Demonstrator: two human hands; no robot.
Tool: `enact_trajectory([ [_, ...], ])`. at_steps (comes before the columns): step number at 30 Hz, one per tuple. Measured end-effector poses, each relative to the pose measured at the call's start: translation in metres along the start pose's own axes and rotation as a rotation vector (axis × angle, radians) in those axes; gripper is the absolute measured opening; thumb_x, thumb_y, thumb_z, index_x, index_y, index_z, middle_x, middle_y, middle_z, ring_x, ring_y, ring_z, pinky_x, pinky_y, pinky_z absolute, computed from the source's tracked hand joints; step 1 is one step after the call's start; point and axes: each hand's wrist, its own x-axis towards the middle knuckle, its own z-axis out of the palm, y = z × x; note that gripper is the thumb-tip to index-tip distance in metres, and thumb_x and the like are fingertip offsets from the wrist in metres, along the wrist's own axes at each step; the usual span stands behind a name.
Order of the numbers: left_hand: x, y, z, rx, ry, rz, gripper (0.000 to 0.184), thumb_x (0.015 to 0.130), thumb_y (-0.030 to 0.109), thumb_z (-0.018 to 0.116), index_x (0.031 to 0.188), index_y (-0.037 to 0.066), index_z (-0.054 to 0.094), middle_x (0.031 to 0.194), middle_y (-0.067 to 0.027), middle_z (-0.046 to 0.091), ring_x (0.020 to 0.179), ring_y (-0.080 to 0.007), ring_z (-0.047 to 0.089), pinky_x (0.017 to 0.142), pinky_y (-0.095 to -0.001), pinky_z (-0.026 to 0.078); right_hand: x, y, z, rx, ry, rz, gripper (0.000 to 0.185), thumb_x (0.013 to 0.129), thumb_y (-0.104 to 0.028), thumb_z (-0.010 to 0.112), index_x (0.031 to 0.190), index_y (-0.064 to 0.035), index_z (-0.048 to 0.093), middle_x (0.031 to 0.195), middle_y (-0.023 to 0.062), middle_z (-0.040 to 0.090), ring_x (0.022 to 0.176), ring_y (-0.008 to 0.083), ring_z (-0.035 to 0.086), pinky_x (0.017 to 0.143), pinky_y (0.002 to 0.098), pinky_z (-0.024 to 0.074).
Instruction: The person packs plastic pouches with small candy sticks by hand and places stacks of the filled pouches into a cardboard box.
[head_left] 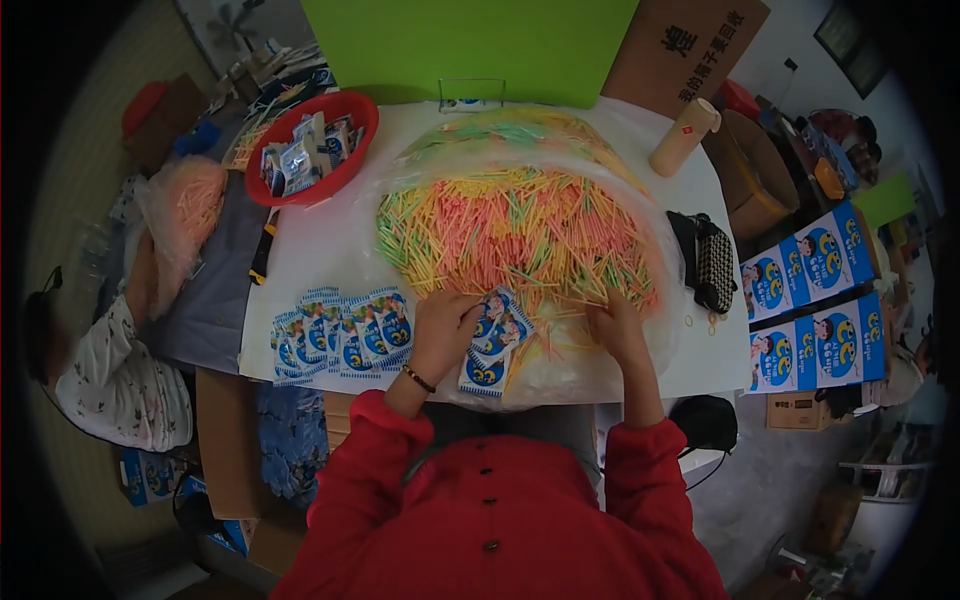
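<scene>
A large clear plastic bag (pixel 655 225) lies spread on the table, heaped with thin pink, yellow and green sticks (pixel 510 230). My left hand (pixel 443 328) is closed at the left edge of a blue and white printed packet (pixel 503 325), and appears to grip it. Under it, nearer my body, lies a second such packet (pixel 483 372). At the near right side of the heap, my right hand (pixel 618 325) has its fingers drawn together among the sticks; what they pinch is hidden. Several similar packets (pixel 340 332) lie overlapping to the left of my left hand.
A red basin (pixel 366 140) with packets stands back left, near a yellow-black cutter (pixel 263 250). A tan bottle-like cylinder (pixel 685 138) and a checkered pouch (pixel 713 268) are right. Printed blue boxes (pixel 815 345) stand beyond. Another person's sleeve (pixel 135 375) is left, by a stick-filled bag (pixel 190 205).
</scene>
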Motion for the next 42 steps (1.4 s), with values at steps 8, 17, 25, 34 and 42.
enact_trajectory([
  [8,0.010,0.003,0.013,-0.239,0.059,-0.036,0.011,0.080,0.010,0.067,0.087,0.001,0.068,0.076,-0.0114,0.060,0.075,-0.0308,0.057,0.066,-0.0398,0.043,-0.011,-0.021,0.017,0.435,0.239,-0.218,0.015,0.092,-0.011,0.059,0.105,-0.0038,0.057,0.086,-0.0001,0.059,0.075,0.0097,0.056,0.066,0.0250,0.0458],
  [17,0.007,0.001,0.011,-0.235,-0.011,-0.009,0.013,0.081,0.011,0.067,0.090,0.001,0.067,0.082,-0.0132,0.063,0.078,-0.0326,0.058,0.070,-0.0397,0.044,-0.012,-0.020,0.023,0.617,0.162,-0.118,0.026,0.091,-0.008,0.059,0.117,-0.0032,0.058,0.087,0.0004,0.062,0.081,0.0067,0.058,0.066,0.0217,0.0464],
  [25,0.018,-0.002,0.000,-1.398,0.030,-0.635,0.022,0.092,0.002,0.057,0.114,0.005,0.059,0.103,-0.0049,0.067,0.091,-0.0149,0.066,0.080,-0.0275,0.054,0.007,-0.020,-0.012,0.906,0.262,0.051,0.014,0.096,-0.014,0.054,0.100,-0.0022,0.060,0.078,0.0053,0.060,0.072,0.0122,0.056,0.065,0.0275,0.0481],
  [34,0.015,0.013,0.000,-1.536,-0.083,-0.722,0.031,0.090,-0.001,0.058,0.119,0.007,0.056,0.110,-0.0082,0.066,0.098,-0.0206,0.066,0.084,-0.0377,0.056,0.001,-0.042,0.001,1.261,0.114,0.039,0.025,0.095,-0.008,0.054,0.120,-0.0085,0.053,0.103,0.0056,0.058,0.089,0.0140,0.057,0.080,0.0285,0.0499],
  [42,0.005,-0.002,0.024,-1.696,-0.216,-0.879,0.028,0.097,0.020,0.055,0.119,0.002,0.056,0.107,-0.0090,0.067,0.095,-0.0192,0.067,0.083,-0.0365,0.056,0.005,-0.002,0.032,0.561,0.139,-0.098,0.049,0.094,-0.008,0.055,0.140,-0.0052,0.039,0.091,0.0033,0.060,0.083,0.0125,0.058,0.075,0.0231,0.0482],
])
